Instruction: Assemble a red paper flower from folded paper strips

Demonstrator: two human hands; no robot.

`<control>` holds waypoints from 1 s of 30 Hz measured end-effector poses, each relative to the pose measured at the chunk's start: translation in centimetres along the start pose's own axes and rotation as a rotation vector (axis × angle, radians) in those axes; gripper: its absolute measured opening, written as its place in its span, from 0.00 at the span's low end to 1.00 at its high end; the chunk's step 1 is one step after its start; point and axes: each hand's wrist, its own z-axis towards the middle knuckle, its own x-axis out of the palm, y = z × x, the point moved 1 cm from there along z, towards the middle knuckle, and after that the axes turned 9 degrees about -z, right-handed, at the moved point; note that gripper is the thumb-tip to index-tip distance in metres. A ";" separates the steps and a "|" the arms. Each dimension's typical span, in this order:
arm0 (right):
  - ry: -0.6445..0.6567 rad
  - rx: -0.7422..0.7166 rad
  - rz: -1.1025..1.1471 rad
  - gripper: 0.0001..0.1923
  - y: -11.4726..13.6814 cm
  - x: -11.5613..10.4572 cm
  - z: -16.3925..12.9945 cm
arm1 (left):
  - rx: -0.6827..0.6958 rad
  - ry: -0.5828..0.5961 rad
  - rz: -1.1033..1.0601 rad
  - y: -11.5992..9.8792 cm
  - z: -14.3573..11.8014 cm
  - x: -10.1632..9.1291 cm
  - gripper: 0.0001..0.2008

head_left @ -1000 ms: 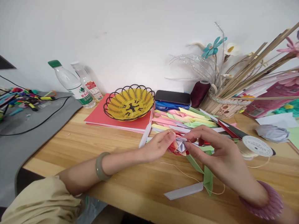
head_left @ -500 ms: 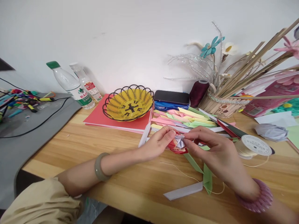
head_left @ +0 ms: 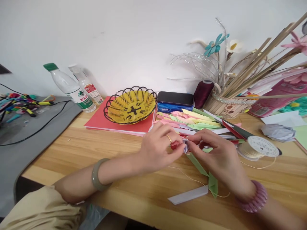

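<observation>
Left hand (head_left: pixel 159 145) is clasping and right hand (head_left: pixel 217 155) is pinching the folded paper (head_left: pixel 185 147) between them, above the table (head_left: pixel 144 191); light, even pressure should be avoiding crushed folds.

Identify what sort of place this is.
Likely a craft desk, though home or studio I can't tell: a held paper piece, folded strips and a white spool.

Red-and-white folded paper (head_left: pixel 185 147): mostly hidden by fingers (head_left: pixel 176 156). Spool label (head_left: pixel 263 146): print too small to read. Pink flower (head_left: pixel 298 44), far right; beige sleeve (head_left: pixel 39 209), near left: edge-cut.
</observation>
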 end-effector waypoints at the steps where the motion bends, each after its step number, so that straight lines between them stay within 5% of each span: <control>1: 0.003 -0.008 -0.004 0.04 0.0 0.1 -0.1 | 0.018 0.023 0.051 -0.1 0.0 0.1 0.04; 16: 0.082 0.045 -0.120 0.07 -0.8 1.6 -0.4 | -0.264 0.342 0.178 1.1 -0.1 0.0 0.06; 30: 0.149 0.095 -0.067 0.06 -0.5 1.4 0.0 | -0.396 0.335 0.161 0.8 0.2 0.2 0.08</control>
